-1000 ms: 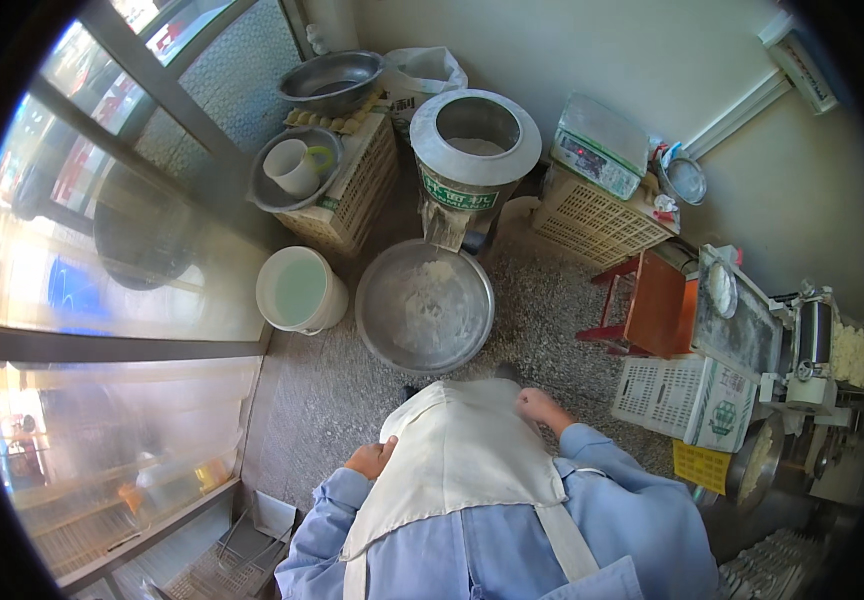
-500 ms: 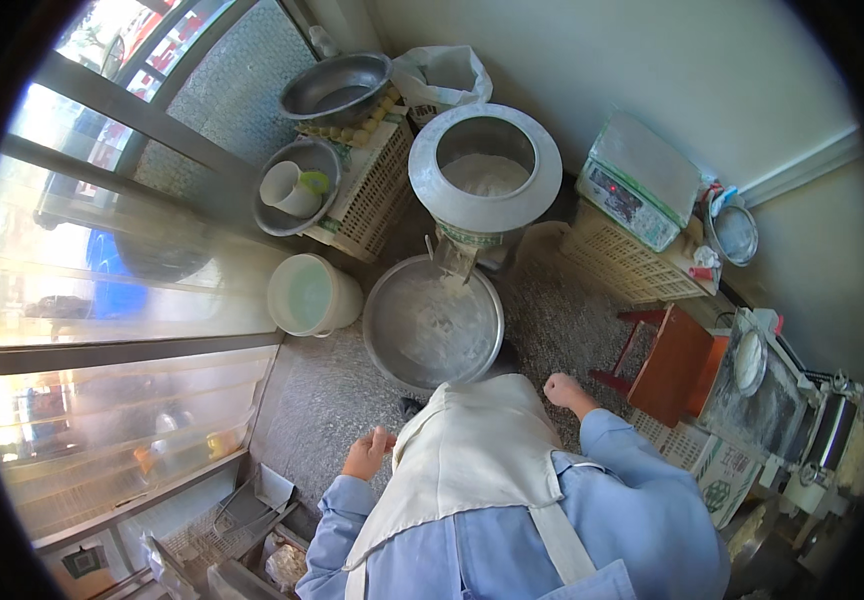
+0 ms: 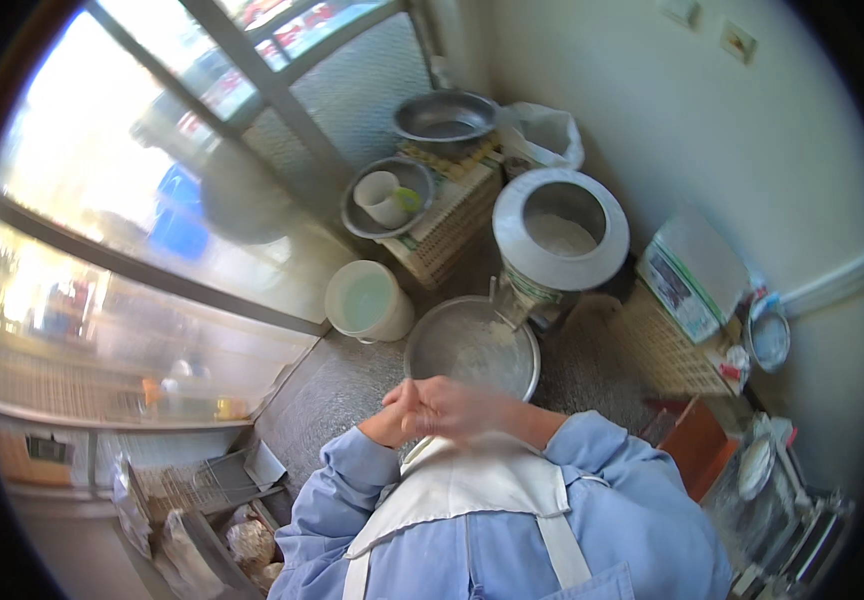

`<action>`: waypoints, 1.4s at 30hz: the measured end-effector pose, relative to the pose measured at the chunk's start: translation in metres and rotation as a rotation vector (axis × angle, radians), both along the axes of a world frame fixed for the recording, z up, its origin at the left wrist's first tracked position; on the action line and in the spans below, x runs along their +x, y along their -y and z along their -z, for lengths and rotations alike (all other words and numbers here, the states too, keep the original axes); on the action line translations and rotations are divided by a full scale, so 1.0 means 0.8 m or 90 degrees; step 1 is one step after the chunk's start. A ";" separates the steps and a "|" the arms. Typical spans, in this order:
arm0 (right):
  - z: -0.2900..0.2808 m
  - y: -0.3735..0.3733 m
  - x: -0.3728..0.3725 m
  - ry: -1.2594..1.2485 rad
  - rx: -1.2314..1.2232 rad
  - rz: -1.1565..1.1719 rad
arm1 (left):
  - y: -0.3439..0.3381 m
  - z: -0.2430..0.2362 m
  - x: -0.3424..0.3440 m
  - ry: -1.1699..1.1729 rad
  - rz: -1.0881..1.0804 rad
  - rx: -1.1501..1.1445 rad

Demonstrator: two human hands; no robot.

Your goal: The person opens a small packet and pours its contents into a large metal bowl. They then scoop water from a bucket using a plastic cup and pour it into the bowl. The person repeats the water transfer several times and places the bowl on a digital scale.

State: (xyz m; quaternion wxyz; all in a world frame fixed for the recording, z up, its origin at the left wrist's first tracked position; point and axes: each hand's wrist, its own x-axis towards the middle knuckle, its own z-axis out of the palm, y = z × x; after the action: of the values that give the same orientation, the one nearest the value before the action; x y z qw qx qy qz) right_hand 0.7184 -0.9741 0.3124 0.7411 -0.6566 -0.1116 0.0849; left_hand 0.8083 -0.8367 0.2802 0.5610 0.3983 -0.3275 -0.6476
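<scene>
We are bringing our left hand (image 3: 400, 412) and right hand (image 3: 460, 408) together in front of the white apron (image 3: 472, 480); they are touching, fingers curled, blurred, and we cannot tell whether they are gripping anything. Just beyond them, at twelve o'clock, the wide metal basin (image 3: 472, 345) is sitting on the floor, with the pale bucket (image 3: 367, 300) at ten o'clock and the round grinder (image 3: 560, 232) at one o'clock.

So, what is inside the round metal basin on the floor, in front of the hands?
The metal basin holds a thin whitish layer, maybe flour or wet paste. Its near edge is hidden by the hands, joined together above it, so nothing there can be seen.
</scene>
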 end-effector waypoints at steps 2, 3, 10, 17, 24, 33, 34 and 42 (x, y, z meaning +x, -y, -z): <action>-0.017 -0.026 0.008 0.141 -0.149 0.049 | -0.005 -0.001 -0.003 0.051 -0.072 -0.017; -0.024 -0.040 0.015 0.143 -0.172 0.086 | -0.007 0.000 -0.007 0.084 -0.125 -0.031; -0.047 -0.085 0.055 0.234 -0.234 0.235 | -0.017 0.002 0.000 0.228 -0.424 -0.124; -0.054 -0.130 0.079 0.263 -0.031 0.361 | -0.032 -0.032 0.009 0.494 -0.557 -0.129; -0.061 -0.135 0.097 0.317 -0.146 0.246 | -0.027 -0.064 0.035 0.355 -0.784 -0.340; -0.030 -0.129 0.090 0.260 -0.274 0.245 | -0.029 -0.071 0.015 0.003 -0.893 -0.148; -0.024 -0.128 0.095 0.318 -0.247 0.299 | -0.029 -0.067 0.014 -0.086 -0.877 -0.120; 0.017 -0.091 0.095 0.426 -0.237 0.262 | -0.020 -0.044 0.010 -0.366 -0.745 0.032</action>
State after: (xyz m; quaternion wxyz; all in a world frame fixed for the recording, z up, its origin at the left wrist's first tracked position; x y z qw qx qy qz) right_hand 0.7943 -0.9009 0.2990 0.5344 -0.7790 -0.1953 -0.2634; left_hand 0.8160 -0.8205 0.3151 0.8767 0.3349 0.1219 -0.3230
